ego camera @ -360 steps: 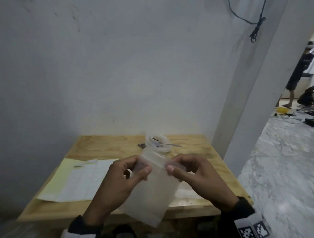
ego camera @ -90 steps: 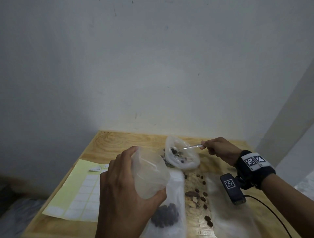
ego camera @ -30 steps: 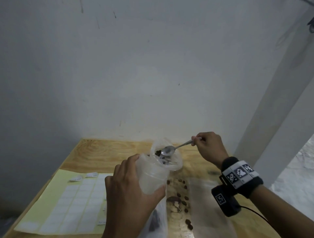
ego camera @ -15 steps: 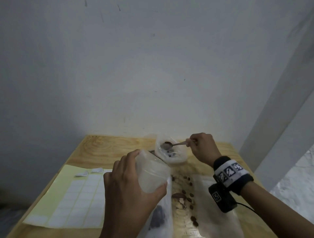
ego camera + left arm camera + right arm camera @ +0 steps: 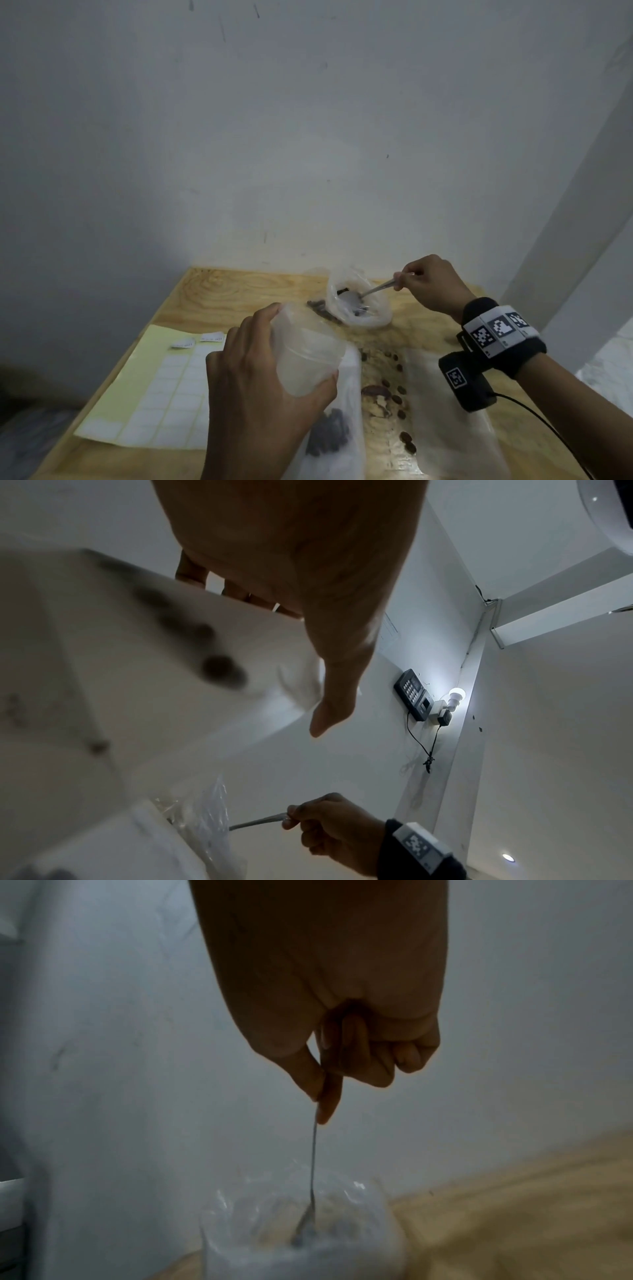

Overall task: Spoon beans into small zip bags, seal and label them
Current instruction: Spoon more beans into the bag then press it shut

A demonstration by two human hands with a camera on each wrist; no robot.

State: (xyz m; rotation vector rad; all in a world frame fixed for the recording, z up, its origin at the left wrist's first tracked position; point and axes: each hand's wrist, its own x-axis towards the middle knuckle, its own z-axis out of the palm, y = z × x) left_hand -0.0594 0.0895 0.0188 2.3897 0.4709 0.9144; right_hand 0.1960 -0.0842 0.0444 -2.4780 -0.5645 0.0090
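Note:
My left hand [image 5: 270,383] grips a small clear zip bag [image 5: 305,353] just below its open mouth, holding it upright above the table. Dark beans [image 5: 327,437] sit in its hanging bottom; in the left wrist view the zip bag [image 5: 143,653] shows blurred dark beans. My right hand [image 5: 428,284] pinches the handle of a metal spoon [image 5: 371,291]. Its bowl is down inside a crumpled clear plastic bag of beans [image 5: 356,301] at the back of the table. In the right wrist view the spoon [image 5: 312,1172] dips into that plastic bag [image 5: 301,1226].
A yellow sheet of white labels [image 5: 154,394] lies at the left, with two peeled labels near its top. Loose beans [image 5: 394,387] are scattered on the wooden table [image 5: 222,291]. Flat empty zip bags [image 5: 452,438] lie at the right. A wall stands close behind.
The spoon, which hovered by the zip bag's mouth a second ago, has gone back down into the plastic bag of beans. My left hand keeps the zip bag held open.

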